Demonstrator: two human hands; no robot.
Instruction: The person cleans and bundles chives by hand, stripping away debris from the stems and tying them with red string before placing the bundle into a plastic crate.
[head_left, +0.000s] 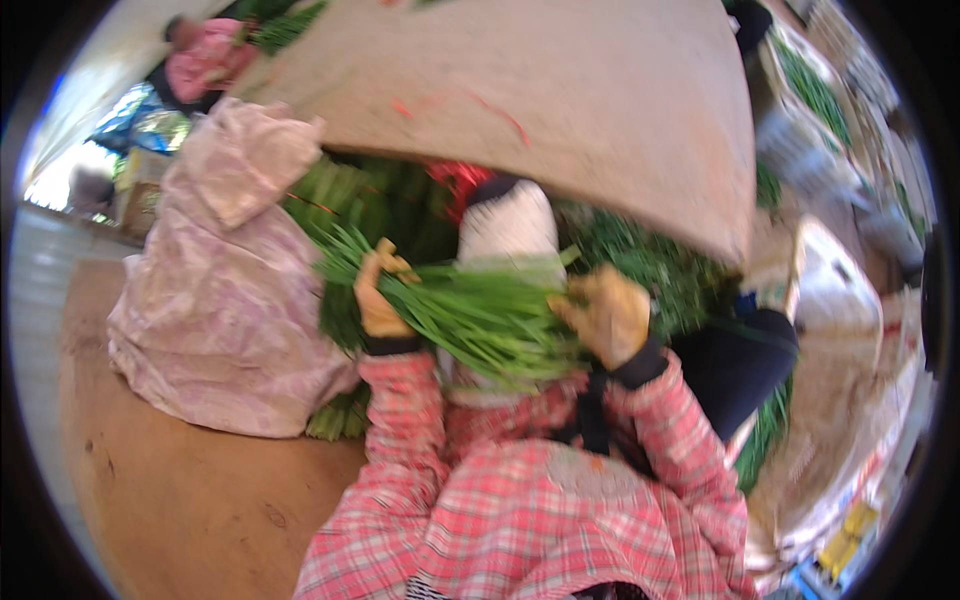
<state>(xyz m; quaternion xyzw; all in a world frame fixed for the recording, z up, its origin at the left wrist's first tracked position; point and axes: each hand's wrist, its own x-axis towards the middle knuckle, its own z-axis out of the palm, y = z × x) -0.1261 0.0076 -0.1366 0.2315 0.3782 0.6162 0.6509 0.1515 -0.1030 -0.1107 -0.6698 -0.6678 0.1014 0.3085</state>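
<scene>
Bunch of green stalks (475,315) is at centre, held across the lap. Left hand (380,305), at its nine o'clock side, grasps it. Right hand (612,315), at three o'clock, curls at the other end; blur prevents telling whether it grips. Pink cloth (225,310) lies toward nine o'clock, brown board (590,90) at twelve, another person (208,62) at eleven.

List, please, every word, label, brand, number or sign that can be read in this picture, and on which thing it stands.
No text can be read.
Cardboard box, upper left: dark marks, too blurred to read.
Yellow and blue things, lower right: too blurred to tell whether they bear print.
Bunch of long green leaves: no label visible.
</scene>
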